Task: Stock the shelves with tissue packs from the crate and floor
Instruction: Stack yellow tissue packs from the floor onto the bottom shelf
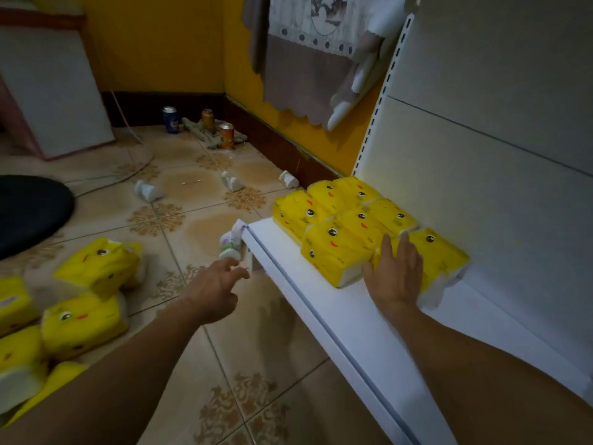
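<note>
Several yellow tissue packs with cartoon faces [337, 216] lie in rows on the white shelf [321, 303], against its back panel. My right hand [396, 271] rests with straight fingers on the nearest yellow pack [439, 255], the rightmost one on the shelf. My left hand [215, 284] hovers over the floor just left of the shelf's front edge, fingers loosely extended and holding nothing. More yellow packs [86, 297] lie piled on the tiled floor at the lower left.
Small white bottles [147, 191] lie scattered on the tiles, and one [229, 244] sits by the shelf corner. Three drink cans [226, 134] and a rag stand near the yellow wall. A black round object [29, 210] lies at the left. A white board leans behind it.
</note>
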Motion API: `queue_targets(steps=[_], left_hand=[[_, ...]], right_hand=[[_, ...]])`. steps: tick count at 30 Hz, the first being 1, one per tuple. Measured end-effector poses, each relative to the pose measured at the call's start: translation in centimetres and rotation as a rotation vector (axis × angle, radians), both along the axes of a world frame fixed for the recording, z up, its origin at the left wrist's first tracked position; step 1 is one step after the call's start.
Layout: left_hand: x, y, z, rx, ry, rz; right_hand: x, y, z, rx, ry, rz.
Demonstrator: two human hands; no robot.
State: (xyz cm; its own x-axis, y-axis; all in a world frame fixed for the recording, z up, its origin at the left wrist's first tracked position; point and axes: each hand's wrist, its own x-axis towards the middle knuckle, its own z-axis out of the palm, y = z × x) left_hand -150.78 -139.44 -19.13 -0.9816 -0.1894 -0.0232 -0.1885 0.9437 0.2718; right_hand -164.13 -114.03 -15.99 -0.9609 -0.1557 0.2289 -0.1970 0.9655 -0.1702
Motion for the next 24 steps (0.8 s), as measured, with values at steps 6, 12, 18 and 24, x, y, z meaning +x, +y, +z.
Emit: queue_targets(steps=[6,12,18,24], left_hand=[[9.9,-9.4,-2.1,0.088,-0.071,0.354],[19.5,-15.3,-3.3,0.167,-0.04,0.794],[22.4,-15.8,-5.7,0.252,-0.129,0.84],[23.5,-14.4,-6.4,0.154,-0.189,0.715]], right_hand=[[3.2,-10.0,-1.2,-0.163,-0.049,0.311],[8.2,-20.7,-3.2,-0.126,-0.163,0.717],[14.1,-27.2,-7.8,-0.047,-0.529,0.918],[18.1,-30.6,-11.3,0.165,-0.855,1.147]])
